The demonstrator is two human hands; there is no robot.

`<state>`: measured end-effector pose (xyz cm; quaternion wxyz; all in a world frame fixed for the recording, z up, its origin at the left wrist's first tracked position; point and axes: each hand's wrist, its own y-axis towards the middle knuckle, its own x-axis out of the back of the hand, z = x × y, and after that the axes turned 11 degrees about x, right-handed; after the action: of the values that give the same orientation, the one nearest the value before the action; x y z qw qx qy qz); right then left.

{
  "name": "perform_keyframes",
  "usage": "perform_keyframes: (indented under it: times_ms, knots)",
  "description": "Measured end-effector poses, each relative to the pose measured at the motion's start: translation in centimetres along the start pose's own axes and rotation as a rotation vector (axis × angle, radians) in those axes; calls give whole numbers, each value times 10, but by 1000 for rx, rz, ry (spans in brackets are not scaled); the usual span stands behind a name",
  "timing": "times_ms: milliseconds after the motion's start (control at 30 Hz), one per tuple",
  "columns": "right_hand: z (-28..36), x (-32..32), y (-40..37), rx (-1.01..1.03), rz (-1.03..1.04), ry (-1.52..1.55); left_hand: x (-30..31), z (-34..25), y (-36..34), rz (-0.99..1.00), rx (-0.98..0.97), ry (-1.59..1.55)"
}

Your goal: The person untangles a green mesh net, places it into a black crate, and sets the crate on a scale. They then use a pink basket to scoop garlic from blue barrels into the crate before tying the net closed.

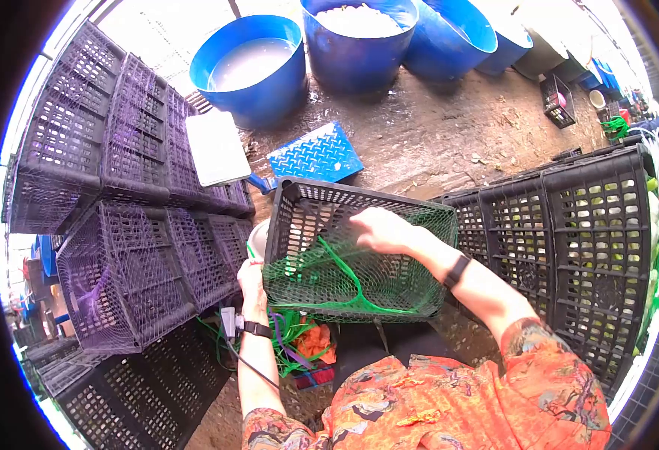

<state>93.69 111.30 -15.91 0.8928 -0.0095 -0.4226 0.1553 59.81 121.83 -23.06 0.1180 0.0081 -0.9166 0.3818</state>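
Note:
A black plastic crate (293, 225) tilts in front of me, with a green mesh net (412, 281) stretched over its near and right parts. At the crate's near left corner, my left hand (251, 283) is closed on the net's edge, close against the crate wall. My right hand (380, 229) is over the crate's opening, fingers curled in on the net; the fingertips are partly hidden. A thicker green strand (352, 277) of the net runs loose across the mesh. Both wrists wear dark bands.
Black crates in purple netting (134, 120) are stacked at left. More crates (517, 225) with green contents stand at right. Ahead are a blue checkered metal platform scale (316, 154), a white panel (217, 148) and blue tubs (251, 71). Green netting (292, 337) lies below.

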Motion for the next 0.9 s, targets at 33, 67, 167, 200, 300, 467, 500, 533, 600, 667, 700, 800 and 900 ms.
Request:
perform_keyframes:
  times_ms: [33, 67, 167, 200, 300, 467, 500, 533, 600, 667, 700, 800, 900]
  knots:
    - [1, -1, 9, -115, 178, 7, 5, 4, 5, -7, 67, -53]
    - [5, 3, 18, -229, 358, 13, 9, 3, 7, -15, 136, -108]
    - [-2, 25, 50, -104, 458, 528, 8, -2, -1, -50, 119, -332]
    - [-6, 33, 58, -112, 398, 681, 8, -1, -2, 51, 39, -455]
    - [-2, 56, 98, -79, 88, 949, -3, -26, -28, 213, -334, -221]
    - [-33, 39, 178, 40, -280, 914, -19, -40, -41, 278, -448, 140]
    - [-34, 34, 188, 53, -251, 870, -18, -49, -45, 199, -625, 370]
    - [-32, 30, 197, 65, -224, 826, -22, -54, -48, 159, -642, 383]
    - [-38, 4, 217, 96, -142, 795, -21, -44, -23, 196, -386, 206]
    - [-30, 1, 227, 97, -193, 463, -23, -49, -7, 189, -489, 244]
    - [-30, 5, 229, -47, -157, 553, -22, -51, -1, 230, -363, 113]
    - [-38, 7, 236, -346, -117, 768, -25, -62, 6, 233, -127, -22]
    - [-46, 0, 238, -439, 120, 646, -30, -45, 39, 284, -151, 60]
